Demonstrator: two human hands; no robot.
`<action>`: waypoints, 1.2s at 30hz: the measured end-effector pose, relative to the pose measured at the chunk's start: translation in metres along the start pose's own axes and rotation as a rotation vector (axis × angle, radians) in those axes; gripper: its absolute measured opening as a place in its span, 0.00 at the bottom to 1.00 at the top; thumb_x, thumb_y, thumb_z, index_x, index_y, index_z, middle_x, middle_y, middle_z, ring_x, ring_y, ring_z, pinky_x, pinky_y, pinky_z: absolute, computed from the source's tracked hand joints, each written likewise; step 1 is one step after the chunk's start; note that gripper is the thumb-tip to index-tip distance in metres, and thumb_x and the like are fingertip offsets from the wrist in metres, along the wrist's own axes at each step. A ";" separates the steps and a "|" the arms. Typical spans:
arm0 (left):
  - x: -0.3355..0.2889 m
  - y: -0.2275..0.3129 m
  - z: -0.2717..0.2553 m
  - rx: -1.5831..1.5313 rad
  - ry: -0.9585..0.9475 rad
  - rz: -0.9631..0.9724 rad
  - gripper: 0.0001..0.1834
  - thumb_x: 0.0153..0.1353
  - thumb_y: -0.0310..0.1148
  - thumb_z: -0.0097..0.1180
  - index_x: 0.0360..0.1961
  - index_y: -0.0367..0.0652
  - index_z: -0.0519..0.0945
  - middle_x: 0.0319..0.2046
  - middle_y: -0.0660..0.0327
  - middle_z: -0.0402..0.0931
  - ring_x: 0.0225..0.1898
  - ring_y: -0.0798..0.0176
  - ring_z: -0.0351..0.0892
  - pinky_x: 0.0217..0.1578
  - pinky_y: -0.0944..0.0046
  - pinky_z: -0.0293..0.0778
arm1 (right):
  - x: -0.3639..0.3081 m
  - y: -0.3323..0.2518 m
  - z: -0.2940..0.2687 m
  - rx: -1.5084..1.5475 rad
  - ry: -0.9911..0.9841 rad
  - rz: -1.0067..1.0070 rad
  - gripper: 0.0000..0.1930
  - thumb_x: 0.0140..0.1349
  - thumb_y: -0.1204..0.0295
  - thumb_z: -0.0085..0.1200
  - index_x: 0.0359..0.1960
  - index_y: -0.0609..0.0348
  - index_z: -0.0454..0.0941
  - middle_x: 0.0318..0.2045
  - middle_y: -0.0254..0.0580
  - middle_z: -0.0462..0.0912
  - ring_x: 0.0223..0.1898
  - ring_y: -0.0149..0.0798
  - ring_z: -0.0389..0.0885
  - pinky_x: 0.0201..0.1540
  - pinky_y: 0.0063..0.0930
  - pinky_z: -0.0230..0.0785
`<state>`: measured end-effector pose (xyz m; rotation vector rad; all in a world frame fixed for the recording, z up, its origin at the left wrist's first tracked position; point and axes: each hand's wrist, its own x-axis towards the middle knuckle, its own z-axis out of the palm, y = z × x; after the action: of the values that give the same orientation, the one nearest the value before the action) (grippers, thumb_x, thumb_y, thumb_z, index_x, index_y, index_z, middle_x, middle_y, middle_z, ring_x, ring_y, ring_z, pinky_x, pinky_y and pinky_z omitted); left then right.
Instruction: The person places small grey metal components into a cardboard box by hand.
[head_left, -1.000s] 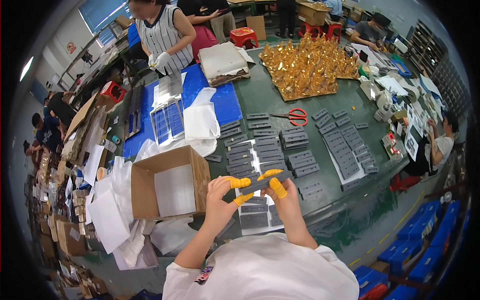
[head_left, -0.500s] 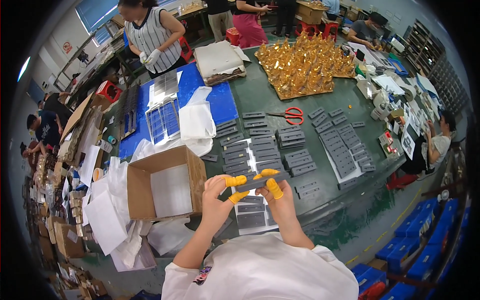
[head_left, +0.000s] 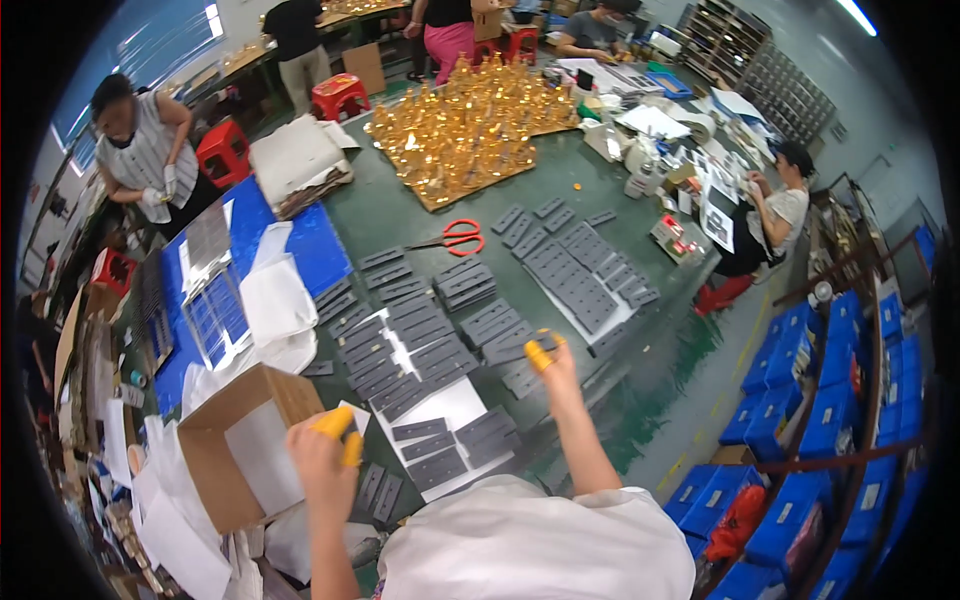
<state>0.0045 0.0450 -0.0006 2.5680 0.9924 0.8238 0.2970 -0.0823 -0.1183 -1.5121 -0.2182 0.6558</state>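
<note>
From my end, far L of the green table (head_left: 375, 212) I've got a blue sheet (head_left: 320, 238) along the surface's L edge, w/ white wrapping on it. Open cardboard box (head_left: 208, 452) is at the near L corner. Just R of it I see the L hand (head_left: 322, 462), slightly blurred: yellow-capped fingers released, no bar seen in them. Next, approx. mid near edge, rows of dark grey bars (head_left: 430, 335) lie partly on white paper (head_left: 452, 403). Red-handled scissors (head_left: 462, 238) lie beyond those rows; gold ornaments (head_left: 460, 135) crowd the far edge. R hand (head_left: 562, 372) has its yellow fingertips at the R end of one grey bar (head_left: 506, 345), nr the R edge; can't tell if they're gripping. Beyond, toward the far R corner, a 2nd bar group (head_left: 572, 265).
</note>
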 end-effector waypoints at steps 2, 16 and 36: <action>-0.007 -0.022 -0.012 0.014 0.037 -0.175 0.16 0.46 0.23 0.59 0.39 0.40 0.74 0.38 0.55 0.72 0.44 0.53 0.68 0.49 0.57 0.60 | 0.035 0.006 -0.048 -0.105 0.208 -0.057 0.23 0.55 0.70 0.56 0.52 0.51 0.63 0.23 0.29 0.68 0.23 0.23 0.64 0.25 0.20 0.58; -0.069 -0.196 -0.033 -0.254 -0.217 -0.793 0.27 0.54 0.25 0.51 0.56 0.37 0.60 0.55 0.53 0.60 0.57 0.56 0.59 0.56 0.62 0.55 | 0.113 0.155 -0.268 -0.571 0.657 -0.099 0.21 0.56 0.72 0.52 0.51 0.58 0.60 0.28 0.37 0.72 0.24 0.27 0.69 0.24 0.21 0.62; -0.064 -0.200 0.064 0.321 -1.100 -0.707 0.51 0.45 0.63 0.51 0.65 0.56 0.40 0.65 0.48 0.31 0.64 0.34 0.27 0.55 0.33 0.44 | 0.126 0.141 -0.245 -0.764 0.853 -0.227 0.21 0.50 0.68 0.59 0.45 0.64 0.73 0.41 0.52 0.76 0.38 0.46 0.77 0.32 0.32 0.76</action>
<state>-0.1018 0.1448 -0.1646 2.0383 1.4553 -0.8853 0.4905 -0.2341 -0.3056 -2.3147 0.0343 -0.3417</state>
